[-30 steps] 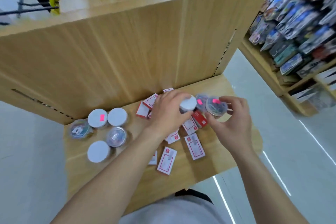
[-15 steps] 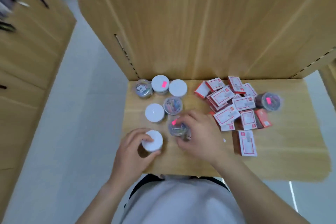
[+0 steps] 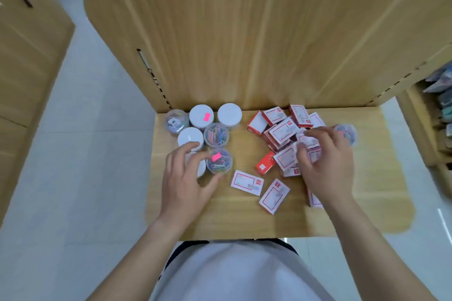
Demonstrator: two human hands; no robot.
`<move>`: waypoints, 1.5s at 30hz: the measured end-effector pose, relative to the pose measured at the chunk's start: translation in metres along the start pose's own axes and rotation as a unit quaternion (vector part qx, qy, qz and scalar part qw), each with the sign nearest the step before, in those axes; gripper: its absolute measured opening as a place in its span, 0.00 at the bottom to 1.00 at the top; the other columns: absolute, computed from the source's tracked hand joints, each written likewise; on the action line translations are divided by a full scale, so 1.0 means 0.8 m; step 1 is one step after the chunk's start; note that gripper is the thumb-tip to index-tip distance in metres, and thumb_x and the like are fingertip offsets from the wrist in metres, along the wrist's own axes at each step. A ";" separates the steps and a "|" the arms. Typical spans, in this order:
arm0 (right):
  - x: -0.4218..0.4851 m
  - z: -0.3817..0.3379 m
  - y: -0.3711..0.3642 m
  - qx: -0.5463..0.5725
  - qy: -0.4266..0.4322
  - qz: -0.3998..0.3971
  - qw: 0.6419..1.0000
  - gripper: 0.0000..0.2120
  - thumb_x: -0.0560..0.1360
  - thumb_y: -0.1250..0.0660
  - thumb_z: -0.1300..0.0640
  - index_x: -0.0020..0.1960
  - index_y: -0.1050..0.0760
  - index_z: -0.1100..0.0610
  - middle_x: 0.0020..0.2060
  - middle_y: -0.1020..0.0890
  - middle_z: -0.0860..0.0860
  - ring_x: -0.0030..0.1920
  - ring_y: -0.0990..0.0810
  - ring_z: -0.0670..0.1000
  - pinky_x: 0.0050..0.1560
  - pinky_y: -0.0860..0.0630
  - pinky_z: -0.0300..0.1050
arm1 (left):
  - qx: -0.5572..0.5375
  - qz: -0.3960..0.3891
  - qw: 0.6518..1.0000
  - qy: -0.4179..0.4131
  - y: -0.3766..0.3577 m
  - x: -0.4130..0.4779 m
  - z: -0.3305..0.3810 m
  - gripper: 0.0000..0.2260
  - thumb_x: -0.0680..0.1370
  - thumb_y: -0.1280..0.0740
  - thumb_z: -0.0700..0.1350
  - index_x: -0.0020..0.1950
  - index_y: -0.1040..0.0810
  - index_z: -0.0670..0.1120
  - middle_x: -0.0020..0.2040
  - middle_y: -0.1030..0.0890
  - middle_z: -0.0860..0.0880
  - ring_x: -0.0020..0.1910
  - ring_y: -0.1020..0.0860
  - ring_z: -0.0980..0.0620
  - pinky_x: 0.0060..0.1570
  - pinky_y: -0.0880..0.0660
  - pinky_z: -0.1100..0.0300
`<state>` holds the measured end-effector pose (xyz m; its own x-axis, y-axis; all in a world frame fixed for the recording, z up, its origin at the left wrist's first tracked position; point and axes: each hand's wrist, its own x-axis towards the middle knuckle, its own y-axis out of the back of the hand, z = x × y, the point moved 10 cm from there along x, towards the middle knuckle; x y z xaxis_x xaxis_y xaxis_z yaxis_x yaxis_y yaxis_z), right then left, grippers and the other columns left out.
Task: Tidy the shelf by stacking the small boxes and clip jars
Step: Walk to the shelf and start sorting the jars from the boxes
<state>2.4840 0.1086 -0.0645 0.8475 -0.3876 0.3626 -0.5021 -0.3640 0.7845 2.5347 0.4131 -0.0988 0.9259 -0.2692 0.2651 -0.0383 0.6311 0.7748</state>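
Several round clip jars (image 3: 216,134), some white-lidded and some clear, cluster at the back left of the wooden shelf (image 3: 244,217). My left hand (image 3: 186,178) is spread around the nearest two: a white-lidded jar (image 3: 201,169) under its fingers and a clear jar with a pink sticker (image 3: 219,162) by its thumb. A jumbled pile of small red-and-white boxes (image 3: 281,132) lies at the back right. My right hand (image 3: 322,161) is on the pile, thumb and fingers pinching one box (image 3: 308,142). One clear jar (image 3: 347,133) stands alone behind that hand.
Loose boxes (image 3: 247,183) (image 3: 274,195) lie flat near the shelf's front, with a red one (image 3: 265,165) on its side. A tall wooden back panel (image 3: 244,44) rises behind. Another wooden unit (image 3: 24,56) stands left, and a stocked shelf (image 3: 440,105) right. My torso meets the front edge.
The white-lidded and pink-sticker jars now stand against the jar cluster. My left hand has loosened around them. My right hand left the clear jar and moved right onto the box pile.
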 end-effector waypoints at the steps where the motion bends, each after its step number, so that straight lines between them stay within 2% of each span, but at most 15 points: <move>1: 0.005 0.032 0.010 -0.031 -0.035 0.001 0.999 0.13 0.74 0.34 0.53 0.55 0.20 0.57 0.54 0.20 0.55 0.56 0.23 0.59 0.57 0.30 0.53 | -0.018 -0.012 1.000 -0.019 -0.011 0.007 0.019 0.19 0.72 0.27 0.57 0.58 0.21 0.49 0.64 0.26 0.50 0.63 0.28 0.48 0.63 0.30 0.56; 4: 0.014 0.091 0.011 -0.078 -0.103 -0.029 0.991 0.16 0.73 0.33 0.52 0.59 0.22 0.56 0.61 0.22 0.56 0.66 0.29 0.57 0.64 0.37 0.53 | -0.042 -0.077 0.992 -0.089 -0.061 0.034 0.092 0.20 0.74 0.28 0.58 0.61 0.22 0.50 0.64 0.25 0.52 0.64 0.28 0.51 0.64 0.31 0.54; 7: 0.028 0.112 0.002 -0.084 -0.133 -0.037 0.987 0.14 0.72 0.33 0.54 0.57 0.23 0.52 0.64 0.24 0.55 0.71 0.33 0.55 0.66 0.41 0.49 | 0.009 -0.145 0.982 -0.121 -0.115 0.050 0.148 0.24 0.75 0.34 0.61 0.67 0.23 0.52 0.71 0.28 0.49 0.69 0.31 0.44 0.69 0.34 0.47; 10: 0.036 0.136 0.010 -0.077 -0.175 -0.008 0.982 0.17 0.71 0.33 0.56 0.60 0.23 0.54 0.62 0.24 0.57 0.66 0.30 0.60 0.64 0.41 0.50 | 0.074 -0.187 0.975 -0.092 -0.151 0.057 0.159 0.27 0.78 0.41 0.63 0.73 0.28 0.52 0.77 0.35 0.42 0.74 0.38 0.37 0.74 0.39 0.43; 13: 0.036 0.155 0.023 -0.077 -0.192 0.025 0.978 0.19 0.72 0.31 0.54 0.63 0.24 0.54 0.60 0.24 0.58 0.61 0.28 0.63 0.61 0.39 0.48 | 0.058 -0.192 0.976 -0.087 -0.167 0.061 0.166 0.25 0.78 0.40 0.60 0.73 0.28 0.51 0.75 0.37 0.40 0.72 0.35 0.39 0.69 0.32 0.45; 17: 0.032 0.179 0.027 -0.055 -0.228 0.008 0.972 0.22 0.72 0.30 0.49 0.65 0.24 0.51 0.63 0.26 0.56 0.62 0.31 0.63 0.60 0.36 0.48 | 0.044 -0.205 0.976 -0.062 -0.175 0.063 0.160 0.25 0.78 0.37 0.62 0.73 0.30 0.55 0.75 0.40 0.46 0.70 0.34 0.45 0.58 0.26 0.51; 21: 0.030 0.172 0.044 0.009 -0.238 0.014 0.971 0.22 0.69 0.29 0.49 0.63 0.23 0.51 0.60 0.22 0.53 0.60 0.25 0.59 0.62 0.29 0.52 | -0.001 -0.206 0.976 -0.075 -0.156 0.064 0.155 0.25 0.78 0.36 0.62 0.73 0.29 0.56 0.75 0.37 0.52 0.70 0.33 0.52 0.60 0.29 0.55; 23: 0.032 0.136 0.053 0.060 -0.198 0.026 0.978 0.22 0.68 0.25 0.48 0.60 0.22 0.50 0.55 0.21 0.50 0.56 0.22 0.54 0.57 0.25 0.54 | -0.040 -0.164 0.983 -0.069 -0.122 0.060 0.140 0.22 0.78 0.35 0.59 0.71 0.27 0.54 0.71 0.32 0.55 0.70 0.32 0.55 0.64 0.32 0.60; 25: 0.030 0.074 0.045 0.129 -0.125 -0.005 0.984 0.22 0.67 0.23 0.47 0.58 0.22 0.48 0.52 0.22 0.45 0.54 0.22 0.48 0.53 0.23 0.49 | -0.064 -0.101 0.992 -0.035 -0.079 0.051 0.108 0.18 0.78 0.33 0.56 0.66 0.24 0.54 0.67 0.29 0.60 0.68 0.30 0.59 0.65 0.35 0.67; 28: 0.009 -0.035 -0.002 0.215 -0.010 -0.143 0.966 0.23 0.64 0.24 0.45 0.57 0.22 0.46 0.51 0.22 0.42 0.54 0.23 0.42 0.54 0.27 0.38 | -0.064 -0.034 0.997 0.032 -0.024 0.020 0.049 0.15 0.75 0.31 0.54 0.60 0.22 0.54 0.61 0.27 0.63 0.65 0.28 0.58 0.63 0.34 0.67; 31: -0.030 -0.120 -0.066 0.199 0.077 -0.299 0.930 0.24 0.62 0.23 0.45 0.57 0.21 0.47 0.50 0.20 0.44 0.52 0.22 0.45 0.54 0.26 0.42 | -0.037 -0.002 0.996 0.076 0.013 -0.015 -0.001 0.15 0.73 0.31 0.53 0.58 0.22 0.52 0.60 0.24 0.57 0.62 0.26 0.55 0.64 0.37 0.69; 33: -0.057 -0.153 -0.099 0.138 0.127 -0.341 0.921 0.23 0.62 0.24 0.43 0.56 0.20 0.46 0.50 0.19 0.44 0.52 0.21 0.48 0.52 0.25 0.47 | -0.020 -0.004 0.994 0.111 0.025 -0.038 -0.032 0.16 0.72 0.32 0.54 0.57 0.20 0.50 0.60 0.23 0.55 0.61 0.25 0.52 0.65 0.37 0.68; 36: -0.088 -0.178 -0.128 0.054 0.173 -0.334 0.925 0.22 0.63 0.28 0.42 0.55 0.22 0.46 0.52 0.20 0.45 0.54 0.22 0.53 0.53 0.27 0.50 | -0.036 -0.020 0.987 0.153 0.029 -0.068 -0.062 0.17 0.72 0.33 0.56 0.60 0.20 0.55 0.61 0.26 0.59 0.63 0.27 0.55 0.65 0.32 0.62; 41: -0.115 -0.196 -0.143 0.073 0.192 -0.295 0.933 0.19 0.66 0.27 0.46 0.54 0.21 0.53 0.58 0.23 0.51 0.54 0.23 0.58 0.50 0.24 0.53 | -0.094 -0.090 0.987 0.093 0.011 -0.082 -0.055 0.21 0.74 0.31 0.60 0.67 0.27 0.68 0.71 0.36 0.59 0.71 0.34 0.54 0.70 0.37 0.63; 45: -0.091 -0.172 -0.110 0.102 0.183 -0.225 0.951 0.16 0.70 0.27 0.43 0.51 0.20 0.52 0.53 0.22 0.50 0.51 0.22 0.54 0.48 0.26 0.50 | -0.062 -0.081 0.993 0.062 0.011 -0.076 -0.052 0.22 0.73 0.29 0.63 0.66 0.24 0.66 0.75 0.41 0.54 0.75 0.42 0.56 0.72 0.42 0.63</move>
<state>2.4902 0.2853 -0.0912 0.9689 0.1544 0.1934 -0.0653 -0.5942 0.8017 2.4939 0.4651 -0.1321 0.9557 -0.2874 0.0634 0.1544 0.6731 0.7232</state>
